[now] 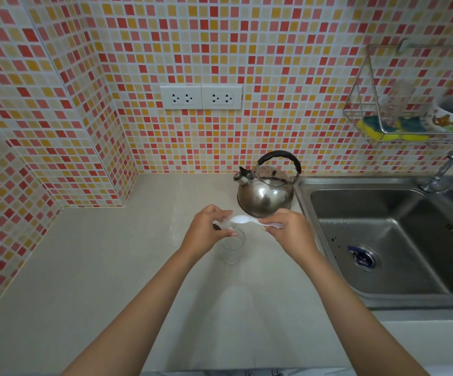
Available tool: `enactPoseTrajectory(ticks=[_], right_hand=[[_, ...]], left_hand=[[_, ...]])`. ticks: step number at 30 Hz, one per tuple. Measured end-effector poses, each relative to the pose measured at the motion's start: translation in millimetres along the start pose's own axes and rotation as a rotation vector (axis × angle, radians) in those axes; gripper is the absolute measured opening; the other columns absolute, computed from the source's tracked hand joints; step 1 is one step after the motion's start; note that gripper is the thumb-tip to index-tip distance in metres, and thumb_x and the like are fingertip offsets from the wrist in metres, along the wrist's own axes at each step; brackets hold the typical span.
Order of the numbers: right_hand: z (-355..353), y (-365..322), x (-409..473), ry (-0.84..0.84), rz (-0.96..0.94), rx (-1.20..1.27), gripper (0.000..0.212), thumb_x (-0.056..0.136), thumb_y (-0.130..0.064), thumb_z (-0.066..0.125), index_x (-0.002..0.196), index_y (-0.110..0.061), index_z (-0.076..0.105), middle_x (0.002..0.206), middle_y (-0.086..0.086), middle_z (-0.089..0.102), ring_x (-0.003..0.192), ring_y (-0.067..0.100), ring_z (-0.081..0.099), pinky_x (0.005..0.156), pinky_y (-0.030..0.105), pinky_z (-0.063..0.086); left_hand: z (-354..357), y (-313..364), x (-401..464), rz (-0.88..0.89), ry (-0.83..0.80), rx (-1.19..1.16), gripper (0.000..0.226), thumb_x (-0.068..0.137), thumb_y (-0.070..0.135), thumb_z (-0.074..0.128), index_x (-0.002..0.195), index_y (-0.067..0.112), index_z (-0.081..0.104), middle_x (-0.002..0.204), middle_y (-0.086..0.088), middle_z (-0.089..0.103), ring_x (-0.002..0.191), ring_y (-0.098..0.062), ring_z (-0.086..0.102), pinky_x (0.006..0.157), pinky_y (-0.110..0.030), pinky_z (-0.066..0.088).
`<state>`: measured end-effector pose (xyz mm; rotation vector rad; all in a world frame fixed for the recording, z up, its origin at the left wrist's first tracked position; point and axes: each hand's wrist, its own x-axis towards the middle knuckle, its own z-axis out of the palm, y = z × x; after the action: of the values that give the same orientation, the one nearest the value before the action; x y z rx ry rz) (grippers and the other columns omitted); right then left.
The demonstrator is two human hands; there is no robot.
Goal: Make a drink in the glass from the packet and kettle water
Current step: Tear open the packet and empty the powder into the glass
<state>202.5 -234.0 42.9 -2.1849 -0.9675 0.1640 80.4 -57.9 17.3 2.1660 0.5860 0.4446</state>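
Two hands over one glass, one spoon between them.

Left hand [209, 229] curled, fingers [226, 234] pinching something small and dark at the bowl end of a white plastic spoon [243, 220]; cannot tell whether that is the packet. Right hand [287, 229] pinching the spoon's handle end, fingers closed on it. Beneath, one clear glass [230, 246] upright on the desk [111, 280], seemingly empty. One steel kettle [266, 189] just behind, lid on, beside one sink [382, 234]. Two sponges [391, 128] in the wall rack [410, 104].

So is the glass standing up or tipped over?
Standing up. The glass sits upright on the counter, its open rim facing up, just under the hands.
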Motion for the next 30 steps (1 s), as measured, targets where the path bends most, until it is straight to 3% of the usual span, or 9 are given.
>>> enactPoseTrajectory(ticks=[5,8,15,21,30], right_hand=[[5,3,2,0.002,0.047,0.073,0.021,0.078,-0.012,0.075,0.099,-0.018,0.076,0.087,0.004,0.069,0.081,0.022,0.063,0.073,0.039,0.052],[9,10,1,0.004,0.113,0.096,0.022,0.077,-0.012,0.075,0.098,-0.02,0.077,0.092,0.002,0.07,0.084,0.021,0.064,0.075,0.036,0.052],[21,23,-8,-0.039,0.182,0.052,0.017,0.079,-0.014,0.073,0.092,-0.023,0.077,0.096,-0.003,0.072,0.083,0.014,0.063,0.071,0.027,0.048],[26,29,-11,-0.035,0.208,0.054,0.017,0.078,-0.012,0.074,0.093,-0.02,0.077,0.097,0.0,0.071,0.085,0.018,0.064,0.075,0.032,0.053],[31,31,-12,-0.043,0.215,0.02,0.016,0.08,-0.012,0.071,0.092,-0.021,0.076,0.096,0.0,0.07,0.082,0.018,0.064,0.071,0.031,0.052]], left_hand=[[-3,-3,2,0.006,-0.029,0.021,0.058,0.068,0.026,0.085,0.122,0.017,0.068,0.091,0.009,0.055,0.083,-0.01,0.058,0.069,-0.025,0.053],[-7,-6,5,0.049,-0.09,0.212,0.06,0.07,0.032,0.083,0.126,0.019,0.066,0.099,0.005,0.057,0.09,-0.018,0.059,0.081,-0.034,0.056],[-8,-6,13,0.153,-0.286,0.669,0.06,0.079,0.042,0.073,0.134,0.025,0.057,0.118,-0.001,0.058,0.104,-0.022,0.053,0.091,-0.028,0.04],[-7,-2,20,0.235,-0.339,0.783,0.061,0.081,0.043,0.07,0.136,0.024,0.055,0.119,-0.002,0.057,0.11,-0.021,0.052,0.089,-0.028,0.036],[-4,16,30,0.331,-0.437,0.968,0.057,0.079,0.04,0.073,0.132,0.024,0.059,0.113,-0.005,0.059,0.101,-0.022,0.054,0.077,-0.026,0.029]])
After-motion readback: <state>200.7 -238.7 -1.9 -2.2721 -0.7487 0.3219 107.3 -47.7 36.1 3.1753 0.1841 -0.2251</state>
